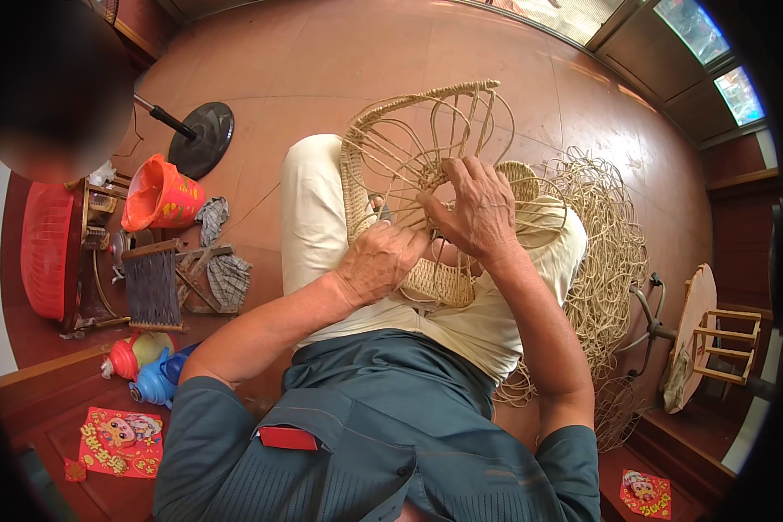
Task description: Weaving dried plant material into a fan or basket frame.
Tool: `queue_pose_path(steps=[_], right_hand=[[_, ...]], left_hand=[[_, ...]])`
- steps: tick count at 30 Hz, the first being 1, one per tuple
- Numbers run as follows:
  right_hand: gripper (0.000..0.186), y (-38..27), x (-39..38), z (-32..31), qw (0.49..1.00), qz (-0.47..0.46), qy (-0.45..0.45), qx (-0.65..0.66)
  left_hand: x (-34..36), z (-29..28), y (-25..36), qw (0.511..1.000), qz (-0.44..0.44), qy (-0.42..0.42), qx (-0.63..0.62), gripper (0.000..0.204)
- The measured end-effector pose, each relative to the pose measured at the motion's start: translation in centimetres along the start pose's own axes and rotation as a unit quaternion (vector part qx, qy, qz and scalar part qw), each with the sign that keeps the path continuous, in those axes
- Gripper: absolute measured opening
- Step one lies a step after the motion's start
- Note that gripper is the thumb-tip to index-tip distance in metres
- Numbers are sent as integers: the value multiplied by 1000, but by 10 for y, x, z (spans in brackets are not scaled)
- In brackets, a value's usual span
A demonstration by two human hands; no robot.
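We've got the basket mid-frame, over our lap, tilted, its curved rim up toward top centre. Bare cords run from the rim to a bunched hub in its middle. Our L hand, just below frame centre, is curled, thumb & fingers pinching cords at the near side of the basket; some fingertips hidden. Our R hand, just right of centre, bends over the hub, fingers on top, thumb to its left; can't tell if it's pinching or only resting there.

Pale trousers under the basket; dark shirt fills lower centre, w/ a red packet in the pocket. Big cord pile on the floor, right of our knee. Far right: stool w/ round top. Left side: red bucket, folding stool just below it, red basin at far left. Black round base upper left; red poster lower left.
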State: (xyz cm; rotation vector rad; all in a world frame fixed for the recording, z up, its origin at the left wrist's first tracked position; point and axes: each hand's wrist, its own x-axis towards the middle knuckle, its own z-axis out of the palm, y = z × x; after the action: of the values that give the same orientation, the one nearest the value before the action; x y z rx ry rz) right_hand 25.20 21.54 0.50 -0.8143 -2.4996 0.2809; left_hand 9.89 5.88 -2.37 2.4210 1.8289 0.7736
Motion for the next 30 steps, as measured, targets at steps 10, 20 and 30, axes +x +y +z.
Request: queue_pose_path(steps=[10, 20, 30], right_hand=[[61, -15, 5, -7, 994, 58, -83, -28], [46, -14, 2, 2, 998, 49, -37, -15], [35, -9, 0, 4, 999, 39, 18, -4]], left_hand=[[-29, -52, -14, 988, -147, -25, -44, 31], [-79, -97, -11, 937, -350, 7, 15, 50], [-286, -129, -129, 676, -711, 20, -194, 12]])
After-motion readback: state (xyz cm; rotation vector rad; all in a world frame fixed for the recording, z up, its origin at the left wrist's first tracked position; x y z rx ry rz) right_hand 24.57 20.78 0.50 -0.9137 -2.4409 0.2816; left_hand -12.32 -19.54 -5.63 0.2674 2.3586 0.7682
